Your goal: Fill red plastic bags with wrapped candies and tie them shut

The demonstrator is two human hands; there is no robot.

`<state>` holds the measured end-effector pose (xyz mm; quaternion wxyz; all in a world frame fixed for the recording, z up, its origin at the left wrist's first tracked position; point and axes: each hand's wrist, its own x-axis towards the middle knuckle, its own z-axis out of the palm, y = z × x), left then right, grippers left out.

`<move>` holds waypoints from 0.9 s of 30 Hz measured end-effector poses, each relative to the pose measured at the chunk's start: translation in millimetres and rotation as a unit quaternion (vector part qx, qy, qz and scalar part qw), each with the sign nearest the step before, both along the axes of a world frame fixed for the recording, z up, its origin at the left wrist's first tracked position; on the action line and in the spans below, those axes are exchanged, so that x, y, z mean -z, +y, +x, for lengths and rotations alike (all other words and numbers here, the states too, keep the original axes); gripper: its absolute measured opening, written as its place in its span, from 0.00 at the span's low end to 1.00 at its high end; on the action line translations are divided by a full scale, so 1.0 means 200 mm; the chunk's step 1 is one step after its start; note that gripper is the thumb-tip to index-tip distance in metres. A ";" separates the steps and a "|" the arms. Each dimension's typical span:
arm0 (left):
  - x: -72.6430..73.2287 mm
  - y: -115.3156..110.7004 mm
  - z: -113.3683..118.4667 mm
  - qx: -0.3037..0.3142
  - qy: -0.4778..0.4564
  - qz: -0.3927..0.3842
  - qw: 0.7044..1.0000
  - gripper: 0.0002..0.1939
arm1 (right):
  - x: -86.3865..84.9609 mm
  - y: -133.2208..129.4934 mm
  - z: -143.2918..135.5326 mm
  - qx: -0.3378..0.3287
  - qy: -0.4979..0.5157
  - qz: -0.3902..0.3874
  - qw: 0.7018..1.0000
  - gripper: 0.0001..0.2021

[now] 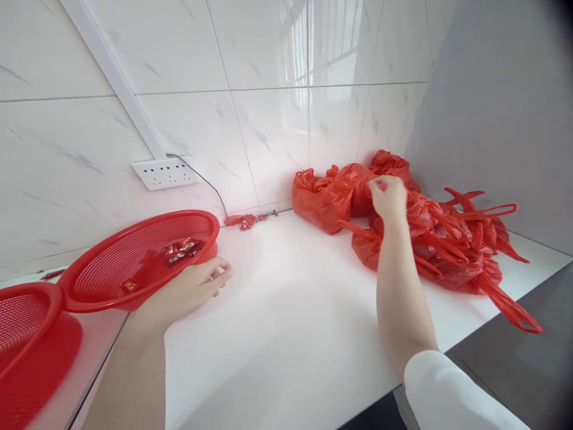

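Note:
Several knotted red plastic bags (322, 200) stand and lie in a heap at the right of the white table, against the tiled wall. My right hand (390, 194) is over the heap, its fingers closed, with a bit of red bag showing between them. Beside the rim of a red mesh basket (147, 224), my left hand (201, 282) hangs over the table with its fingers loosely bent and apart, holding nothing. Inside that basket lie a few small red wrapped packets (182, 251).
Another red basket (27, 298) stands at the left edge. Small red wrappers (250, 221) lie along the wall. A power strip (165, 173) with a grey cord (208, 182) is fixed above the basket. The table (277, 334) ends at the lower right; a grey panel (501, 131) closes the right side.

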<state>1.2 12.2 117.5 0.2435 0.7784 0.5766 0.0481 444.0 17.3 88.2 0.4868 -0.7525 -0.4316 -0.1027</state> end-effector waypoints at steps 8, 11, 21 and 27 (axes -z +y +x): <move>-0.03 -0.04 0.02 0.020 0.014 -0.011 1.000 0.22 | 0.16 0.23 -0.25 -0.101 0.113 -0.092 0.984 0.21; -0.03 -0.04 0.02 0.018 0.008 -0.014 1.000 0.22 | 0.17 0.23 -0.28 -0.152 0.148 -0.150 0.966 0.26; 0.00 -0.01 0.01 0.026 0.008 -0.008 1.000 0.22 | -0.10 0.01 -0.44 -0.578 0.206 -0.126 0.780 0.18; -0.01 -0.02 0.04 0.031 0.009 0.000 0.999 0.21 | 0.02 0.17 -0.53 -0.347 0.028 0.075 0.935 0.20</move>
